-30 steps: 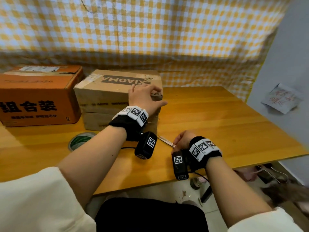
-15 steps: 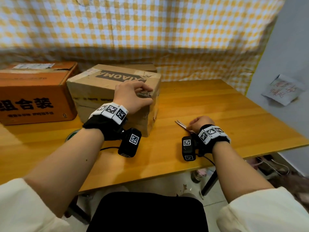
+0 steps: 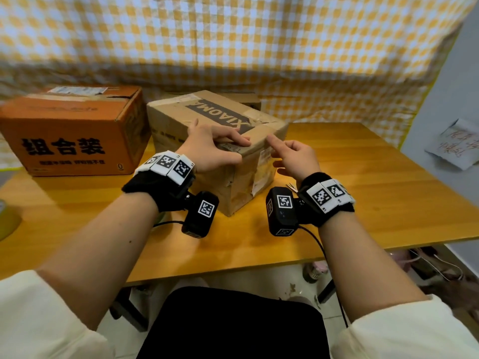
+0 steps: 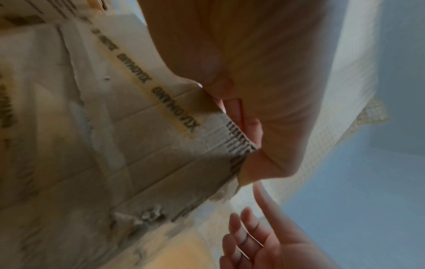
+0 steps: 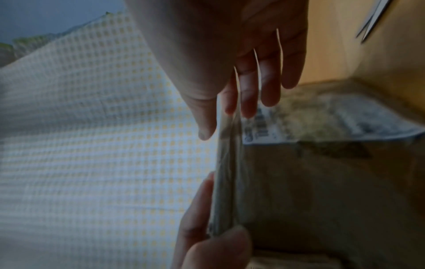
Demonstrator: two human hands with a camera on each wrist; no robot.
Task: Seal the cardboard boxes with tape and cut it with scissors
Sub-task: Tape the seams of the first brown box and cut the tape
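A brown cardboard box [image 3: 207,112] with a black printed band stands turned cornerwise on the wooden table [image 3: 363,177]. My left hand [image 3: 223,149] lies on its near top edge, fingers flat on the lid and thumb down the side. My right hand [image 3: 293,154] holds nothing; its index finger points at the top edge by the right corner, the other fingers loosely curled. The scissors [image 3: 291,187] lie on the table behind my right wrist, mostly hidden. In the right wrist view the scissors [image 5: 372,20] show at the top right, and the box [image 5: 322,182] is blurred.
An orange cardboard box [image 3: 72,130] stands at the left, close beside the brown one. A roll of tape [image 3: 7,218] lies at the table's far left edge. A checked yellow cloth [image 3: 233,35] hangs behind. The table's front edge runs just below my wrists.
The brown box has been turned cornerwise and drawn nearer under my left hand. My right hand has left the scissors on the table and risen to the box's right corner.
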